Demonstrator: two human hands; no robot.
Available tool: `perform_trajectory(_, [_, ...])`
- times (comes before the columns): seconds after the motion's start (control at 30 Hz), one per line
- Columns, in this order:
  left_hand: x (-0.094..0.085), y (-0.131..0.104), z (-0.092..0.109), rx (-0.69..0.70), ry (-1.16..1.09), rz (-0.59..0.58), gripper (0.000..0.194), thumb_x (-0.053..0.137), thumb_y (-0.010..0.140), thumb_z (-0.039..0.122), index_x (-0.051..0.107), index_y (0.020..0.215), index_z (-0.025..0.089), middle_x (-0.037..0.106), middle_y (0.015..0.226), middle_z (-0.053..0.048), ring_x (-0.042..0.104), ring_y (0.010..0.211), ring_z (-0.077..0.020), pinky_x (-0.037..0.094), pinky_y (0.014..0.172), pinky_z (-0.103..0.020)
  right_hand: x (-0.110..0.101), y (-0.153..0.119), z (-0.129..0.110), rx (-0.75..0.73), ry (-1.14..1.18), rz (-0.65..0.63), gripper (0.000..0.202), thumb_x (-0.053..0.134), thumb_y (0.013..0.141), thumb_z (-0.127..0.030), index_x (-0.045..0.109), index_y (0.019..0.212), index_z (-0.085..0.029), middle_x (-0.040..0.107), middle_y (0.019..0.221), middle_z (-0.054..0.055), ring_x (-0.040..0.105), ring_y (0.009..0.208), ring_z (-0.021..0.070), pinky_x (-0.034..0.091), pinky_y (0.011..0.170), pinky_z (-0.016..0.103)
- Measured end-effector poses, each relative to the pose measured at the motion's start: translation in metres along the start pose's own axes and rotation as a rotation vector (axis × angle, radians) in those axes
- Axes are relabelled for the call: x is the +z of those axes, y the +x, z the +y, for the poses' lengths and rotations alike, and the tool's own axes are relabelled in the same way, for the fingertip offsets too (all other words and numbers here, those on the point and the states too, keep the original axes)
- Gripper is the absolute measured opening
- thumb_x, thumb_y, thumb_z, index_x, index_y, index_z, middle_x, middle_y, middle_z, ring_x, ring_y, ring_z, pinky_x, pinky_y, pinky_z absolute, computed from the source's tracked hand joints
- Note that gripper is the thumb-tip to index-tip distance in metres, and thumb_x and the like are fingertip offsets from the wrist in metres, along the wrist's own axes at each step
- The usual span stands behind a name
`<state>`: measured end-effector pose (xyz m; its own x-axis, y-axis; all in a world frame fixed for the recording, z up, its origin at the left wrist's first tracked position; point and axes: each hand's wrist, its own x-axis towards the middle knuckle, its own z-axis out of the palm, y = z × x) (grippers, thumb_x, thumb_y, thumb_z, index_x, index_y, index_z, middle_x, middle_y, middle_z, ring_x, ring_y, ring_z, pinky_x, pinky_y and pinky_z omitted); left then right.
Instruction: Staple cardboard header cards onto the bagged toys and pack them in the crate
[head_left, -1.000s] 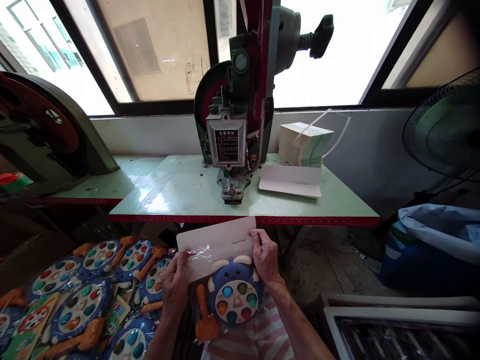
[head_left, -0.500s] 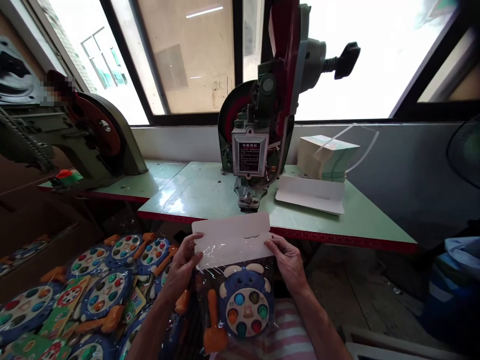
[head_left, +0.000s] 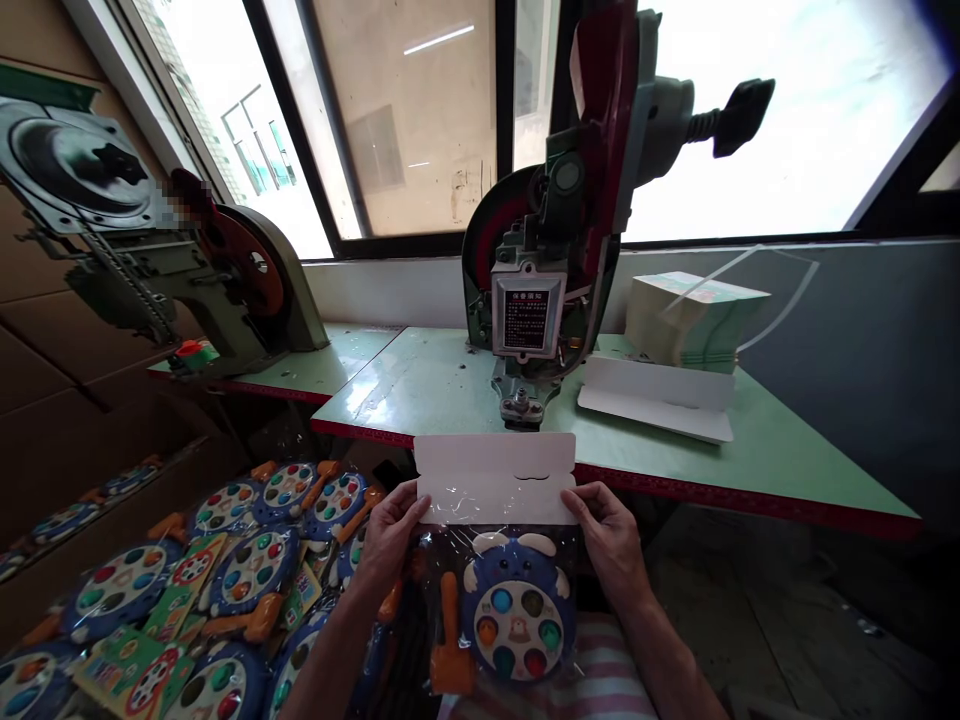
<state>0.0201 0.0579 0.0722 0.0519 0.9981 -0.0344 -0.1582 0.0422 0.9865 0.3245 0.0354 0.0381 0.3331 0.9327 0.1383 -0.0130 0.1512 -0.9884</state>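
The clothing [head_left: 616,675] has pink and white stripes, and the 2 forearms [head_left: 666,645] are bare.

And here's the blank white cardboard strip [head_left: 495,458], creased lengthwise and opened out, left hand [head_left: 394,528] pinching one end, right hand [head_left: 611,535] the other! Glossy film from the clear plastic bag [head_left: 444,556] covers its lower half. Inside, face up: a round blue animal-faced toy [head_left: 519,622] with coloured domes, an orange plastic hammer [head_left: 451,645] alongside, head down!
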Motion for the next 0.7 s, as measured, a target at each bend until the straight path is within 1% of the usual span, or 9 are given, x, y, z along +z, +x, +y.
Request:
perform_trajectory(0.07, [0.000,0.000,0.001,0.009,0.004,0.001,0.055,0.081,0.077,0.051,0.072,0.122,0.019,0.076,0.117,-0.010,0.073,0.094,-0.0269,0.063,0.071,-0.033,0.000,0.001,0.002,0.001,0.011,-0.008,0.039,0.077,0.080,-0.058,0.067,0.082,-0.021,0.069,0.076,0.004,0.061,0.070,0.0209,0.049,0.059,0.028])
perform_trajectory(0.2, [0.002,-0.001,-0.004,0.002,0.005,0.021,0.048,0.079,0.080,0.052,0.075,0.114,0.017,0.077,0.110,-0.010,0.074,0.091,-0.0259,0.062,0.074,-0.033,-0.001,0.002,0.004,-0.002,0.009,-0.007,0.039,0.077,0.081,-0.058,0.068,0.083,-0.021,0.068,0.077,0.004,0.061,0.070,0.0202,0.049,0.060,0.028])
perform_trajectory(0.37, [0.006,-0.002,-0.007,0.030,0.064,0.091,0.052,0.077,0.079,0.058,0.075,0.110,0.017,0.079,0.103,-0.009,0.074,0.086,-0.0264,0.061,0.074,-0.034,0.000,0.002,0.004,-0.014,-0.033,-0.005,0.040,0.073,0.084,-0.061,0.067,0.085,-0.021,0.070,0.077,0.004,0.062,0.070,0.0210,0.050,0.061,0.030])
perform_trajectory(0.57, [0.006,-0.003,-0.009,0.044,0.050,0.094,0.046,0.077,0.081,0.054,0.076,0.111,0.019,0.080,0.099,-0.007,0.075,0.082,-0.0240,0.060,0.072,-0.031,0.003,0.000,0.000,-0.087,-0.176,0.092,0.042,0.069,0.085,-0.064,0.064,0.083,-0.022,0.069,0.076,0.004,0.062,0.072,0.0220,0.049,0.062,0.030])
perform_trajectory(0.7, [0.002,0.000,-0.013,0.031,0.016,0.087,0.047,0.079,0.080,0.052,0.075,0.112,0.017,0.080,0.098,-0.007,0.075,0.079,-0.0236,0.060,0.070,-0.031,0.004,0.000,-0.002,-0.088,-0.144,0.122,0.039,0.071,0.085,-0.061,0.063,0.083,-0.023,0.067,0.075,0.003,0.062,0.071,0.0214,0.050,0.063,0.030])
